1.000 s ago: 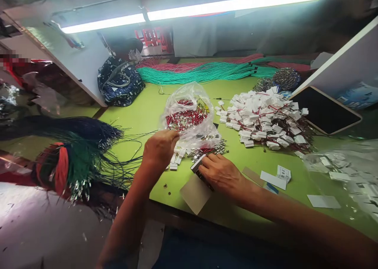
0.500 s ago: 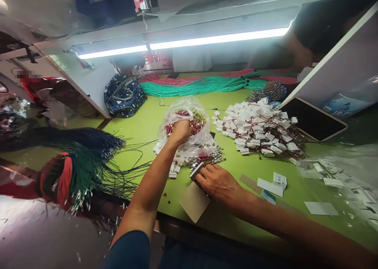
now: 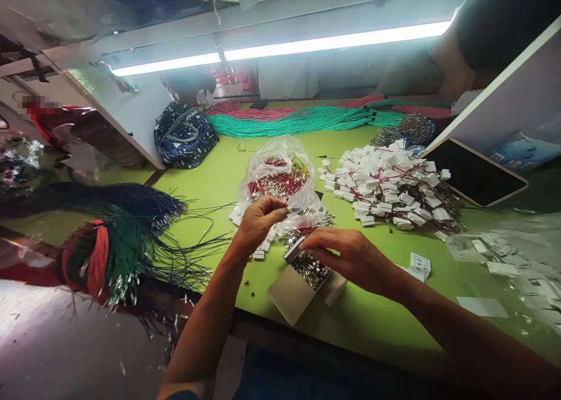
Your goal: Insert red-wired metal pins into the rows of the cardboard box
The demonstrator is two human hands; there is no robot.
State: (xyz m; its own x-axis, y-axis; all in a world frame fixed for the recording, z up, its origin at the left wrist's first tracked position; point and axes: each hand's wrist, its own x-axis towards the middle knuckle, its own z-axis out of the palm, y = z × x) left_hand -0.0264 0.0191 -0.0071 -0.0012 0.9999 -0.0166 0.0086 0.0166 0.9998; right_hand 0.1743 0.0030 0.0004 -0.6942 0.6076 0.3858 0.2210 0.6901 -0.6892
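My left hand [image 3: 263, 220] is raised in front of a clear plastic bag [image 3: 280, 145]. Its thumb and forefinger are pinched together; what they hold is too small to make out. Inside the bag lie short red wires [image 3: 278, 185] with metal ends. Closer to me, my right hand [image 3: 350, 254] is closed, fingertips together over a small open cardboard box [image 3: 291, 297]. Small shiny metal parts [image 3: 312, 269] fill this box. Anything between the right fingertips is hidden. White connector pieces [image 3: 259, 252] and more metal-ended wires [image 3: 302, 233] lie between bag and box.
A large heap of white connectors [image 3: 385, 183] on red wires lies right, beside a dark tablet [image 3: 475, 172]. Green wire bundles [image 3: 289, 125] stretch along the back. Dark wires [image 3: 131, 204] lie left, near a patterned cloth bag [image 3: 184, 137]. A plastic bag [image 3: 504, 248] holds white pieces.
My left hand has come out of the bag of red wires toward me. My right hand has shifted right and lifted, baring the metal parts in the box.
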